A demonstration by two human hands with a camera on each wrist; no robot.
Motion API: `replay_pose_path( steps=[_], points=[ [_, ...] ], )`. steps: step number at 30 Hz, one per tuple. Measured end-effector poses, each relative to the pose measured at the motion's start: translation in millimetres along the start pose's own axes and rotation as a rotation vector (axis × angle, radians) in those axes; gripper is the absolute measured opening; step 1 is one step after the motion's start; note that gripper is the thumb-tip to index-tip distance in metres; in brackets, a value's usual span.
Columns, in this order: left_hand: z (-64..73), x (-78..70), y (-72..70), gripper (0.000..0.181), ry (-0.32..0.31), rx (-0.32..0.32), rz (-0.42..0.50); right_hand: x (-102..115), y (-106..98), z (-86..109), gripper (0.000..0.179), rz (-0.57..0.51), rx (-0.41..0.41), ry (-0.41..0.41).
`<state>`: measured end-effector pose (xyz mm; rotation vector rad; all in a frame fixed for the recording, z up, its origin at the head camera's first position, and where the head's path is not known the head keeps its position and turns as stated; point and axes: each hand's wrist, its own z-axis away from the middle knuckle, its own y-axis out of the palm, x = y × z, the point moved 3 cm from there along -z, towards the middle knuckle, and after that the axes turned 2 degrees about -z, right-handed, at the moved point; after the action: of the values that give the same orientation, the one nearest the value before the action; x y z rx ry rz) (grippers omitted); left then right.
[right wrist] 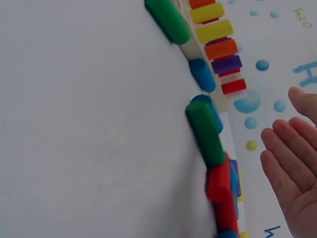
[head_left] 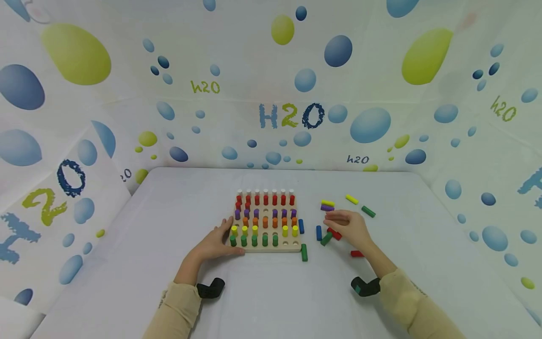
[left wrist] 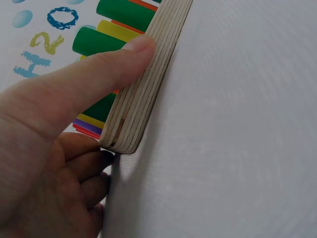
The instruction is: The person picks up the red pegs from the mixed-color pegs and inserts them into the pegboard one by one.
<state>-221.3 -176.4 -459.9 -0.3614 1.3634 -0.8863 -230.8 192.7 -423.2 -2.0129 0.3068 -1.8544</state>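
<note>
A wooden pegboard [head_left: 271, 251] lies on the table with rows of white, red, purple, orange, yellow and green pegs. Its front left corner is held by my left hand [head_left: 213, 245], thumb along the front edge and fingers at the left side. In the left wrist view, that thumb [left wrist: 119, 62] lies against the layered wooden edge. My right hand [head_left: 349, 228] hovers over loose pegs, including a red peg [head_left: 335, 234], a green peg [head_left: 326, 239] and a blue peg [head_left: 319, 233]. Its extended fingers [right wrist: 292, 153] hold nothing in the right wrist view.
Beside the board lie a blue peg [head_left: 301, 226] and a green peg [head_left: 304, 252]. Farther right are a purple peg [head_left: 327, 208], two yellow pegs, a green peg [head_left: 368, 211] and a red peg [head_left: 357, 254]. A patterned backdrop [head_left: 237, 132] rises behind the white table [head_left: 271, 301].
</note>
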Motion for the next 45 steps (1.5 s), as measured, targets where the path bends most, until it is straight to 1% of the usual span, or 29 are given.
replay_pose_path(
  steps=[4,10,14,18,23,27,36,41,45],
  points=[
    [0.5,0.2,-0.7,0.115,0.005,0.002,-0.001,-9,-1,0.1,0.041,0.01,-0.014,0.014],
    [0.4,0.2,-0.2,0.114,0.003,0.006,-0.001,-17,-2,0.7,0.039,0.047,-0.027,0.002],
    [0.6,-1.0,0.9,0.113,0.004,0.008,0.004,-19,-3,2.7,0.034,0.075,-0.034,-0.013],
    [1.4,-2.6,0.6,0.113,0.001,0.011,0.007,-17,-3,3.7,0.03,0.135,-0.038,-0.024],
    [1.8,-3.5,-1.1,0.113,-0.004,0.01,0.003,-13,-2,2.7,0.025,0.257,-0.047,-0.046],
    [1.0,-2.8,-2.3,0.113,-0.005,0.012,0.004,-10,-1,1.1,0.024,0.365,-0.034,-0.046],
    [0.1,-1.7,-2.7,0.114,-0.016,0.015,0.002,-7,2,-1.7,0.027,0.617,0.014,0.015],
    [1.8,-2.9,-2.6,0.113,-0.002,0.018,0.004,-3,9,-2.3,0.017,0.725,0.056,0.0],
    [3.5,-3.8,-2.5,0.112,-0.005,0.019,0.002,1,14,-0.9,0.016,0.811,0.075,-0.028]
  ],
)
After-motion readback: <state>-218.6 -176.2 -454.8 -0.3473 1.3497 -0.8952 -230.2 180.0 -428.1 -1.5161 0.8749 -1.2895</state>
